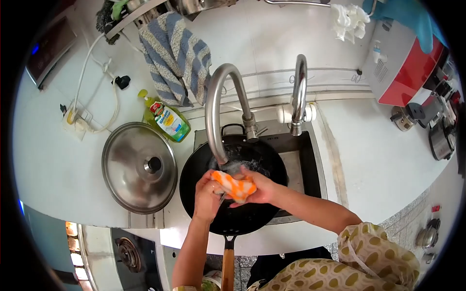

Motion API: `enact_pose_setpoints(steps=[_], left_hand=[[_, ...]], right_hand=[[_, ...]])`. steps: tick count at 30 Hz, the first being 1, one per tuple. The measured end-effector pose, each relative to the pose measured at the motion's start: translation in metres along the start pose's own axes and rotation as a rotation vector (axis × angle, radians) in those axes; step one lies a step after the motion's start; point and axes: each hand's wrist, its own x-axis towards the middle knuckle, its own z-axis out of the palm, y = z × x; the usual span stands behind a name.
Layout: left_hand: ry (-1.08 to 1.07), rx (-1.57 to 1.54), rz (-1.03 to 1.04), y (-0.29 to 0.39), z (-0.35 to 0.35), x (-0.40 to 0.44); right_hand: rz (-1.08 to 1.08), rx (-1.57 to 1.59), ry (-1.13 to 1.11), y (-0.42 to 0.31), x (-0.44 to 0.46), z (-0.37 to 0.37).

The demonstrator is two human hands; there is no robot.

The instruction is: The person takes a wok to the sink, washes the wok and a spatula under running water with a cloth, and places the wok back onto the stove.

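Note:
Both hands meet under the curved faucet (223,97), above a black wok (194,165) that rests over the sink. An orange-and-white dishcloth (235,185), bunched up, is between them. My left hand (208,198) grips the cloth's left side with curled fingers. My right hand (260,186) closes round its right side. Water and some suds show in the wok just beyond the cloth. The wok's wooden handle (228,266) points toward my body.
To the left lie a steel lid (131,169) and a green dish soap bottle (167,119). A striped towel (174,58) hangs behind them. A second tap (298,92) stands over the sink basin (313,169). A red-and-white appliance (403,68) sits at the back right.

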Motion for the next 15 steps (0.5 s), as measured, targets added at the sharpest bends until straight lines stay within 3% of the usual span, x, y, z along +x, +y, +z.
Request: enact_pose_setpoints(steps=[1,3,4,7,8,10,13,15], left_hand=[[-0.012,0.002,-0.004,-0.004,-0.003,0.002],[0.223,-0.048,-0.121,-0.012,-0.008,0.005],[0.179,-0.162,-0.224,-0.017,-0.012,0.006],[-0.008,-0.356,-0.319,-0.009,0.001,0.005],[-0.05,-0.197,-0.241,-0.009,-0.01,0.011],[-0.054,-0.038,-0.125,-0.007,-0.01,0.021],[0.052,0.106,-0.12,-0.007,-0.007,0.036],[0.041,0.473,-0.144,0.001,0.008,0.036]], right_hand=[[-0.014,-0.037,-0.041,0.004,0.0,0.009],[0.001,-0.051,-0.162,0.01,0.0,0.023],[0.031,-0.026,-0.244,0.014,-0.002,0.03],[-0.043,-0.148,0.018,0.033,-0.004,0.052],[-0.064,-0.168,0.104,0.035,-0.004,0.057],[-0.07,-0.273,0.053,0.03,-0.009,0.063],[-0.08,-0.499,0.055,0.024,-0.003,0.065],[-0.066,-0.753,0.176,0.022,-0.005,0.062]])
